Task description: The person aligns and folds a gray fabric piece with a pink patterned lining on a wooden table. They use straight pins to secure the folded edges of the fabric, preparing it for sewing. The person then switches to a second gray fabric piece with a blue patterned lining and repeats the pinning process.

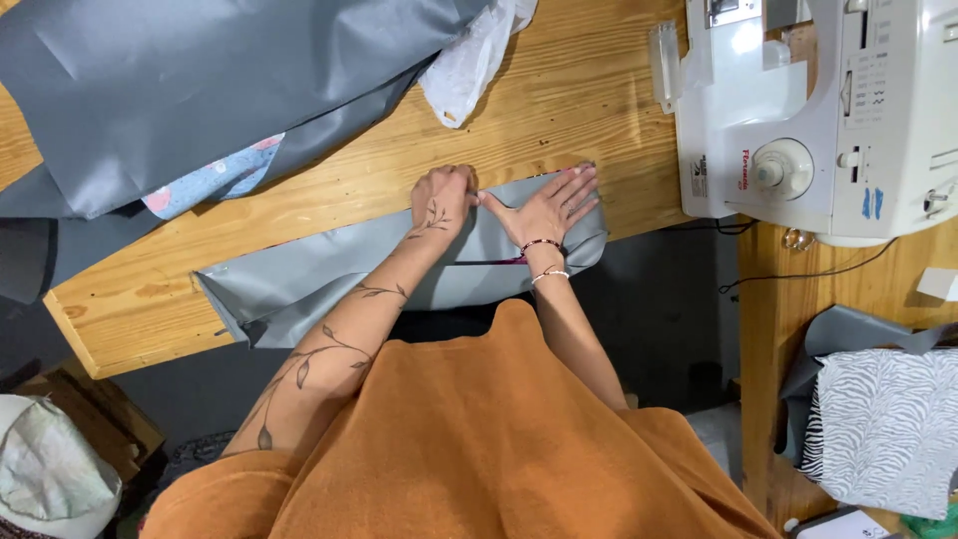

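Near the table (559,90) front edge, grey fabric piece (329,279) is pressed flat by left hand (442,197) and right hand (552,205), nothing gripped; firm creasing is judged next.

Labels were all on the white sewing machine (848,110) at the bench's (559,90) right end:
- small red printed mark on its front face, left of the round white dial (783,168), with a small dark square sticker (699,178) further left near the edge
- two short blue tape strips (872,203) lower right of the dial
- column of small dark stitch-pattern markings (866,80) on the upper body, too small to make out

One clear-white plastic bag (474,55) lay crumpled at the top of the bench, beside the grey sheet. No signs or screens in view.
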